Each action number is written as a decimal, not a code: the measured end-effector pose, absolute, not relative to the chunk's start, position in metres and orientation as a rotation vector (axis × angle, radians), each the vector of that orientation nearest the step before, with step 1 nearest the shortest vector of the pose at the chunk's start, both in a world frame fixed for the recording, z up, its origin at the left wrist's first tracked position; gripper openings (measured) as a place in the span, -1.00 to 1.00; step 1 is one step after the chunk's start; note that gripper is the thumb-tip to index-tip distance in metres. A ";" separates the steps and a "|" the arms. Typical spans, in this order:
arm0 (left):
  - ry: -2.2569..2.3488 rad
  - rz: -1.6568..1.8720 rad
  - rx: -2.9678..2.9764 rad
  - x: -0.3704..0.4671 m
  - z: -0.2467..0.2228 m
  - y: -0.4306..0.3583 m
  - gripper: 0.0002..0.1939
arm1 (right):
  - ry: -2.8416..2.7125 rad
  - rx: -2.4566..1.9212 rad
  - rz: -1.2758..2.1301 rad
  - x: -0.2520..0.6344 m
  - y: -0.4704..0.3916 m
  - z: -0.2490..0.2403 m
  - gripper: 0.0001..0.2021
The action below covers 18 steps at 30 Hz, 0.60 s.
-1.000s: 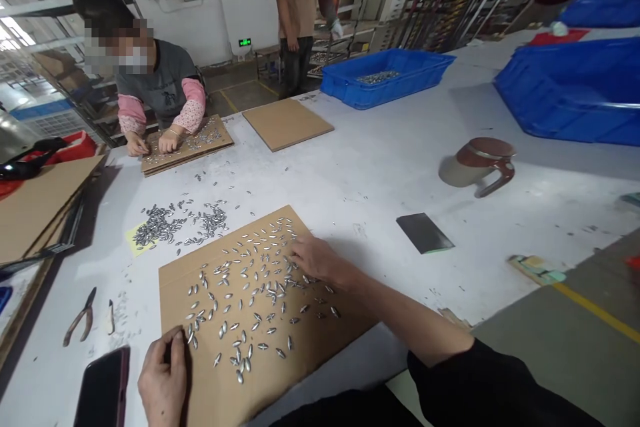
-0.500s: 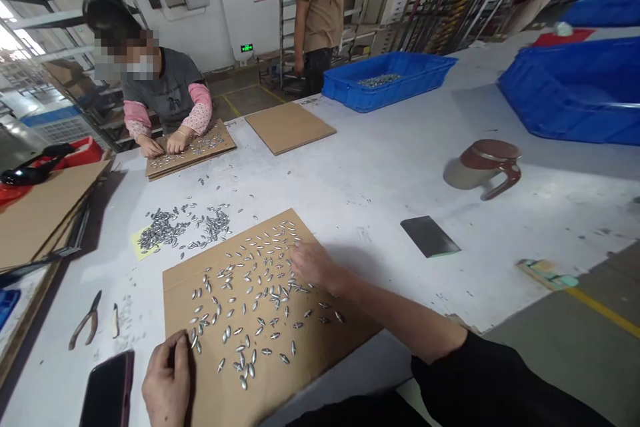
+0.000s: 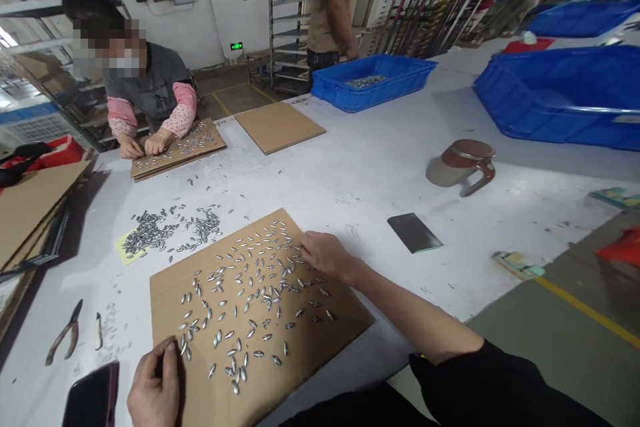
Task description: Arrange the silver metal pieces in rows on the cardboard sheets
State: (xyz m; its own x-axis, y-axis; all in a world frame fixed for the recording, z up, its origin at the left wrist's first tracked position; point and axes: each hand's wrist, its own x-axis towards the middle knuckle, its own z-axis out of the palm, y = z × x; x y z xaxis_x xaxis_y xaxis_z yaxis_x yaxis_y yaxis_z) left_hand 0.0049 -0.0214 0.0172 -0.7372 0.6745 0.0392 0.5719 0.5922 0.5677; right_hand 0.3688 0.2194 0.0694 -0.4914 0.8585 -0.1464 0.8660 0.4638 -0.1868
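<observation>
A cardboard sheet (image 3: 210, 360) lies before me on the white table, with many small silvery spindle-shaped metal pieces (image 3: 260, 293) scattered over it. At its left edge my left hand (image 3: 154, 381) is closed, thumb and fingers pinching the border. My right hand (image 3: 325, 255) is at the upper right edge, fingers bent together on the rim; its fingertips are partly hidden. A loose heap of the same metal pieces (image 3: 150, 233) sits beyond the sheet, partly on a yellow paper (image 3: 123, 250).
Pliers (image 3: 66, 333), a small knife-like tool (image 3: 98, 331) and a phone (image 3: 93, 397) lie left. To the right are a dark flat pad (image 3: 414, 232) and a mug (image 3: 465, 161). Blue bins (image 3: 370, 83) stand behind. A co-worker (image 3: 150, 93) handles pieces on stacked cardboard (image 3: 200, 147).
My right hand has gone from over the pieces to the sheet's right edge. My left hand stays at the left edge. The view has shifted slightly, and the standing person's arm has moved.
</observation>
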 end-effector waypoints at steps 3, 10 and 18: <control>2.639 0.863 1.052 0.006 0.019 -0.021 -0.60 | 2.588 1.556 -0.302 0.370 0.211 0.066 -0.80; 2.642 0.829 1.043 0.007 0.022 -0.021 -0.61 | 2.611 1.548 -0.531 0.381 0.201 0.059 -0.81; 2.636 0.834 1.022 0.006 0.021 -0.018 -0.60 | 2.732 1.618 -0.521 0.377 0.213 0.065 -0.78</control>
